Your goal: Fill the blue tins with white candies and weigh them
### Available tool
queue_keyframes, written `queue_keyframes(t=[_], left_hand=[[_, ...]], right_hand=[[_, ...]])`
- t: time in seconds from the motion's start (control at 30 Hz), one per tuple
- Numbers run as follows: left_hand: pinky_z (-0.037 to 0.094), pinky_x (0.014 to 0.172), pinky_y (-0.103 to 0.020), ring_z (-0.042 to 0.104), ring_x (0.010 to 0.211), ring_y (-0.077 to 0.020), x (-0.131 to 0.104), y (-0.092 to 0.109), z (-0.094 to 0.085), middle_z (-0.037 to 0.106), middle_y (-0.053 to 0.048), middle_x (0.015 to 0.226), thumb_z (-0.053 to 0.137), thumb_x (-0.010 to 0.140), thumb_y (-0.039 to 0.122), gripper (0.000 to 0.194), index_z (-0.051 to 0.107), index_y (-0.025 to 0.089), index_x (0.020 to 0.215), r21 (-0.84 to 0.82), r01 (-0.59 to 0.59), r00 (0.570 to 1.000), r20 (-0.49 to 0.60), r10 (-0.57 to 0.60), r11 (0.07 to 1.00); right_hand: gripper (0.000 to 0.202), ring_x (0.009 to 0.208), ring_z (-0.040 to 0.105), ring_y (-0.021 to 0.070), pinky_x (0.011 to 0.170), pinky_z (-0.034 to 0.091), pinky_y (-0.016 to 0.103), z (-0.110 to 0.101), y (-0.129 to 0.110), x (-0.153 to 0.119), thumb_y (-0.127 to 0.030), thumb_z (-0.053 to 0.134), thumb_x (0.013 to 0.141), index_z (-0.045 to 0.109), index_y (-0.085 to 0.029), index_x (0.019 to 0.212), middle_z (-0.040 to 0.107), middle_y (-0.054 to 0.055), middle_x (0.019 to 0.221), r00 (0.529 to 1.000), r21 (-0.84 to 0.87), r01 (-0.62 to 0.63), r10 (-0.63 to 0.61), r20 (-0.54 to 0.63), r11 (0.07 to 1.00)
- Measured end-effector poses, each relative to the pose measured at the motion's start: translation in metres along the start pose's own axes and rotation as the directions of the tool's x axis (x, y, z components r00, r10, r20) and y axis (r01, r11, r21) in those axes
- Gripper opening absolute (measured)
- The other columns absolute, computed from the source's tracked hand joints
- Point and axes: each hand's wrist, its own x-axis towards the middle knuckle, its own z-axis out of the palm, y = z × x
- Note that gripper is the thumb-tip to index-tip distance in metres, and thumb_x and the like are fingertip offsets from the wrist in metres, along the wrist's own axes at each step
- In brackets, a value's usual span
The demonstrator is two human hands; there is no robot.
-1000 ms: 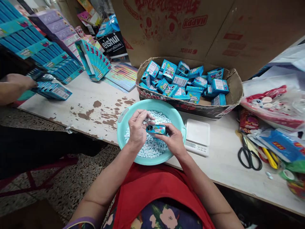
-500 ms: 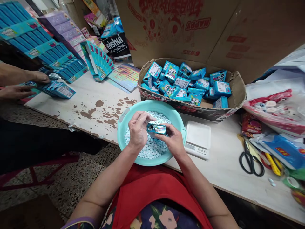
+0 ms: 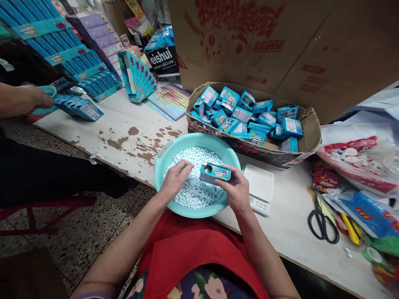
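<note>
My right hand (image 3: 236, 189) grips a small blue box (image 3: 215, 173) by its right end, with a round dark hole showing at the left of its upper face. The box is over a mint-green basin (image 3: 158, 170) of small pale candies (image 3: 196, 195). To the left of the box and apart from it, my left hand (image 3: 177, 179) hovers over the candies with its fingers bent together; whether something small is between the fingertips is hidden.
Behind the basin, a cardboard box (image 3: 311, 128) holds several blue boxes. A white scale (image 3: 260, 185) and scissors (image 3: 323, 220) lie right. Another person's hand (image 3: 37, 97) is at far left beside folded blue packs (image 3: 82, 109).
My left hand has drawn away from the blue box and down-left. My right hand has moved the box slightly right. One of the other person's hands has left the blue packs.
</note>
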Motion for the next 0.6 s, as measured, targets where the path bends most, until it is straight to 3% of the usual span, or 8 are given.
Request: queue_keyframes(t=[0.1, 0.2, 0.33, 0.47, 0.53, 0.6], left_hand=[[0.040, 0.096, -0.038, 0.056, 0.109, -0.0236, -0.008, -0.009, 0.002, 0.067, -0.006, 0.111, 0.047, 0.092, 0.030, 0.020, 0.065, 0.021, 0.098, 0.449, -0.199, 0.980, 0.106, 0.170, 0.871], [0.038, 0.096, -0.043, 0.053, 0.113, -0.0275, -0.012, -0.010, 0.009, 0.064, -0.009, 0.117, 0.048, 0.093, 0.030, 0.022, 0.064, 0.019, 0.103, 0.683, -0.319, 0.948, 0.222, 0.229, 0.657], [0.035, 0.099, -0.049, 0.052, 0.114, -0.0300, -0.015, -0.008, 0.017, 0.064, -0.011, 0.118, 0.049, 0.093, 0.032, 0.023, 0.064, 0.017, 0.103, 0.769, -0.383, 0.923, 0.336, 0.186, 0.512], [0.033, 0.100, -0.050, 0.053, 0.111, -0.0300, -0.014, -0.007, 0.018, 0.065, -0.010, 0.112, 0.050, 0.093, 0.034, 0.025, 0.064, 0.018, 0.105, 0.776, -0.399, 0.913, 0.388, 0.128, 0.488], [0.033, 0.100, -0.050, 0.053, 0.111, -0.0307, -0.014, -0.009, 0.017, 0.065, -0.009, 0.110, 0.052, 0.091, 0.033, 0.024, 0.064, 0.018, 0.106, 0.765, -0.418, 0.899, 0.425, 0.104, 0.490], [0.033, 0.100, -0.051, 0.051, 0.113, -0.0319, -0.015, -0.011, 0.016, 0.065, -0.010, 0.112, 0.054, 0.090, 0.032, 0.024, 0.064, 0.019, 0.108, 0.751, -0.447, 0.883, 0.457, 0.105, 0.487]], right_hand=[[0.045, 0.088, 0.065, 0.0180, 0.085, 0.053, 0.034, 0.006, -0.001, 0.002, -0.028, 0.086, 0.060, 0.067, -0.022, 0.101, 0.069, 0.001, 0.094, 0.998, -0.043, 0.047, -0.049, -0.041, 0.998], [0.044, 0.087, 0.065, 0.0169, 0.084, 0.053, 0.033, 0.010, -0.002, 0.005, -0.027, 0.085, 0.061, 0.067, -0.022, 0.101, 0.069, 0.001, 0.095, 0.996, -0.049, 0.075, -0.077, -0.046, 0.996], [0.047, 0.085, 0.065, 0.0167, 0.082, 0.054, 0.034, 0.008, 0.003, 0.005, -0.028, 0.084, 0.061, 0.065, -0.021, 0.104, 0.070, 0.001, 0.094, 0.991, 0.007, 0.078, -0.077, -0.108, 0.997], [0.046, 0.082, 0.065, 0.0158, 0.078, 0.054, 0.032, 0.001, -0.001, 0.004, -0.027, 0.084, 0.060, 0.065, -0.020, 0.101, 0.069, 0.001, 0.091, 0.980, -0.023, 0.078, -0.081, -0.184, 0.997], [0.046, 0.080, 0.064, 0.0147, 0.078, 0.053, 0.031, -0.013, -0.013, 0.003, -0.027, 0.083, 0.060, 0.064, -0.020, 0.100, 0.068, 0.001, 0.090, 0.956, -0.029, 0.127, -0.130, -0.263, 0.991], [0.045, 0.080, 0.063, 0.0136, 0.079, 0.052, 0.031, -0.038, -0.028, 0.003, -0.028, 0.082, 0.061, 0.063, -0.020, 0.101, 0.067, 0.000, 0.091, 0.896, -0.060, 0.225, -0.231, -0.378, 0.973]])
